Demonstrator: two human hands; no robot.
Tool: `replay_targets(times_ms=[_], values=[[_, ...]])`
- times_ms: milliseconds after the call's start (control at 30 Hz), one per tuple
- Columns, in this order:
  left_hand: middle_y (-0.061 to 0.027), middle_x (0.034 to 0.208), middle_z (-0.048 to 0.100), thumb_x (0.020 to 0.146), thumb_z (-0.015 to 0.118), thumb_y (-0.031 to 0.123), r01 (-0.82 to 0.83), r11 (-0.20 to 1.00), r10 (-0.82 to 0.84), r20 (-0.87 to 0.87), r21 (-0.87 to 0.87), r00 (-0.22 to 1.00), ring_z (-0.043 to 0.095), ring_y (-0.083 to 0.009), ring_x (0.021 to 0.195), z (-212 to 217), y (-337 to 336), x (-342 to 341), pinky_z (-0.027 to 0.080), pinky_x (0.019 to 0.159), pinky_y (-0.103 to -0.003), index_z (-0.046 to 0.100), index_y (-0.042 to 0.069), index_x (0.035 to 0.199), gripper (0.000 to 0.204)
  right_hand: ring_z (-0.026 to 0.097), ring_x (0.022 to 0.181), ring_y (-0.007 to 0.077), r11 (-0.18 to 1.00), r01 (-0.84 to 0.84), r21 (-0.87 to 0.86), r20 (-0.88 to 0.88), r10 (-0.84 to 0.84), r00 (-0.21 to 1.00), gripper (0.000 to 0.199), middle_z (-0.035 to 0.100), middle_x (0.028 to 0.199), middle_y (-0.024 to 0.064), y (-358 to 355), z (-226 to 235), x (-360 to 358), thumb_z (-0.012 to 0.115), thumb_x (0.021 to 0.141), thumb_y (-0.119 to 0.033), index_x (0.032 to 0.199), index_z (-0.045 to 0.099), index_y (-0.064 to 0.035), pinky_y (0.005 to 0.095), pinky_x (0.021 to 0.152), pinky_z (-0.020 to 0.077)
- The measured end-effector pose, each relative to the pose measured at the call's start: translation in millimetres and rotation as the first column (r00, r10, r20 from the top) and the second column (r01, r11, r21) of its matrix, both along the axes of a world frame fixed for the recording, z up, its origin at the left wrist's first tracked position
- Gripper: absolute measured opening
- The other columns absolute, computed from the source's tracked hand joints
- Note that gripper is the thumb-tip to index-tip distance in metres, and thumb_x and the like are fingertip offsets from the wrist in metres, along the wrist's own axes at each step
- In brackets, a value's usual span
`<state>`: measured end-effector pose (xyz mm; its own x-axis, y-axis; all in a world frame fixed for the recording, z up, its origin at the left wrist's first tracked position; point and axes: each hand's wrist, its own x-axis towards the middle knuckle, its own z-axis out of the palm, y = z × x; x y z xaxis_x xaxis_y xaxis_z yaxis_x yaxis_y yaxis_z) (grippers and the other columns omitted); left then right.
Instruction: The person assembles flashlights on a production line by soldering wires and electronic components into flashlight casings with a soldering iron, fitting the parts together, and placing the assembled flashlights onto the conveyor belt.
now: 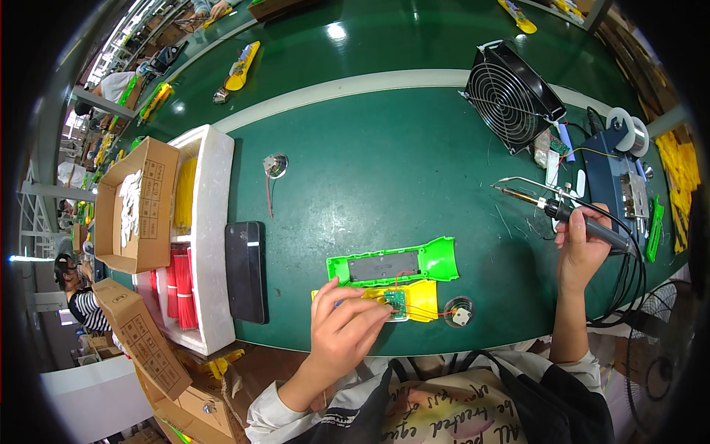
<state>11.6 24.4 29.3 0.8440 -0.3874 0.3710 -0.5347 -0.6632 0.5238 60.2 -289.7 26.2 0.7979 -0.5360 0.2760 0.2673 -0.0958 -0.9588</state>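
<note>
Green bench [384, 170], fingers [362, 314] hiding circuit board [397, 301]

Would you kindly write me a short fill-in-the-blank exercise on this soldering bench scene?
1. The right hand holds a ____ iron above the green table.
2. The left hand rests on the ____ shell half bearing a small circuit board.
3. The green shell half lies just ____ the yellow one.
4. A black phone lies to the ____ of both shells.

Missing words: soldering; yellow; beyond; left
</note>
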Motion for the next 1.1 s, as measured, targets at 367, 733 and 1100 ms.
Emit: replay_targets(times_ms=[367,733,1100], values=[[-0.0015,0.074,0.053,0.060,0.072,0.006,-0.129,0.981,0.129,-0.009,-0.145,0.992,0.055,-0.0204,0.075,-9,-2,-9,0.042,0.087,-0.045,0.065,0.010,0.075,0.017,0.051,0.049,0.0096,0.998,-0.029,-0.049,0.014,0.030,0.999,0.015,0.053,0.070,0.0067,-2,-4,2,0.059,0.083,-0.005,0.090,0.046,-0.0021,0.0194,0.042,0.0395],[-0.0005,0.072,0.048,0.053,0.073,0.004,-0.094,0.990,0.096,0.015,-0.103,0.995,0.053,-0.0183,0.071,-5,4,-5,0.048,0.083,-0.046,0.066,0.012,0.071,0.021,0.050,0.050,0.0106,0.975,-0.200,-0.099,0.031,0.204,0.979,0.023,0.048,0.071,0.0091,17,20,-14,0.061,0.081,-0.015,0.088,0.043,-0.0008,0.0186,0.041,0.0397],[-0.0008,0.072,0.049,0.054,0.073,0.003,-0.121,0.985,0.117,-0.042,-0.123,0.992,0.055,-0.0186,0.071,-4,-1,-6,0.047,0.084,-0.046,0.064,0.010,0.070,0.020,0.042,0.055,0.0099,0.694,-0.717,-0.071,-0.125,0.707,0.696,0.029,0.051,0.070,0.0112,40,23,-36,0.065,0.075,-0.009,0.088,0.040,-0.0016,0.0236,0.048,0.0364]])
